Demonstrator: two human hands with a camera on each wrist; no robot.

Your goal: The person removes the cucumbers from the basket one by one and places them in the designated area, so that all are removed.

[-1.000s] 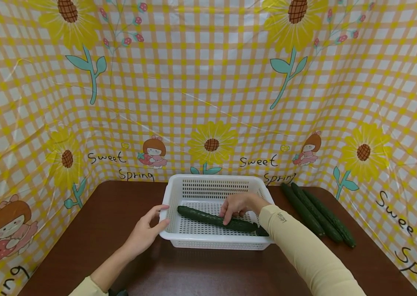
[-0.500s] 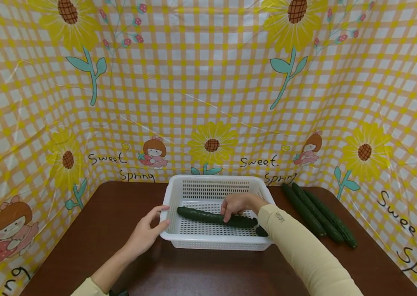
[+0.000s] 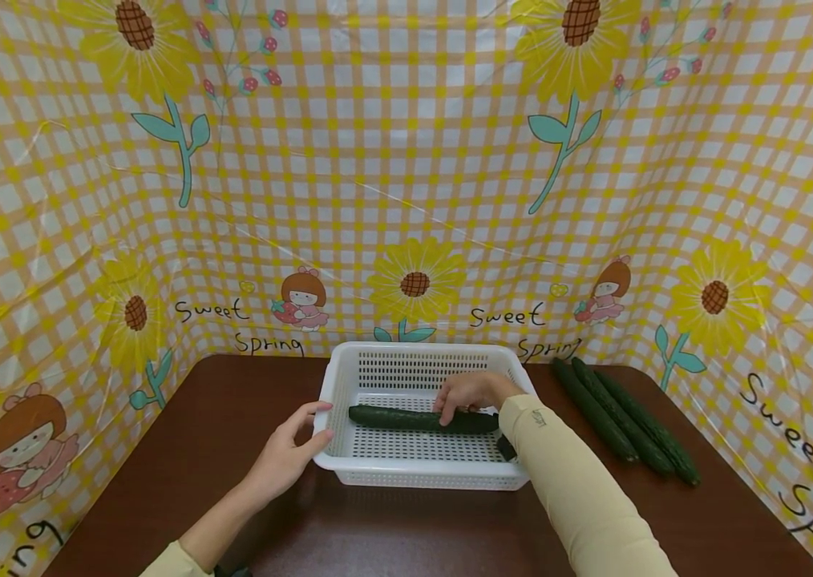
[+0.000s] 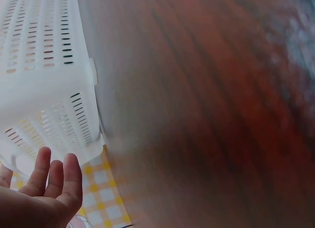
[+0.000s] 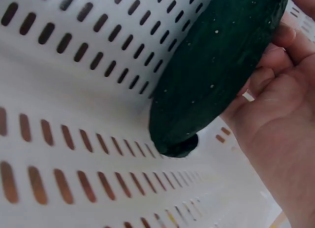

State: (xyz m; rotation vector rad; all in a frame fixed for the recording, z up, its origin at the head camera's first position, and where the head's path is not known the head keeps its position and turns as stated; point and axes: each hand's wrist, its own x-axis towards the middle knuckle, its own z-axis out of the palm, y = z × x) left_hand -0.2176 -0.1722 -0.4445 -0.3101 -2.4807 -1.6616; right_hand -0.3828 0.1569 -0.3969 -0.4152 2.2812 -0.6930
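In the head view, a long dark green cucumber [image 3: 395,419] lies crosswise inside the white perforated plastic basket [image 3: 428,474]. My right hand [image 3: 471,395] grips it right of its middle, from above. The right wrist view shows the cucumber [image 5: 211,75] close up, its near end by the basket wall, with curled fingers behind it. My left hand [image 3: 287,449] holds the basket's left rim, thumb and a finger over the edge. From the left wrist, the other fingers of that hand [image 4: 49,193] stand beside the basket's outer wall [image 4: 44,85].
Three more cucumbers [image 3: 626,421] lie side by side on the brown table [image 3: 248,417], right of the basket. A checked cloth [image 3: 406,160] with sunflowers rises around the table's back and sides. A small dark object [image 3: 236,570] shows at the left sleeve.
My right hand has shifted the cucumber's right end toward the back of the basket, so it now lies more level across. My left hand stays on the rim.
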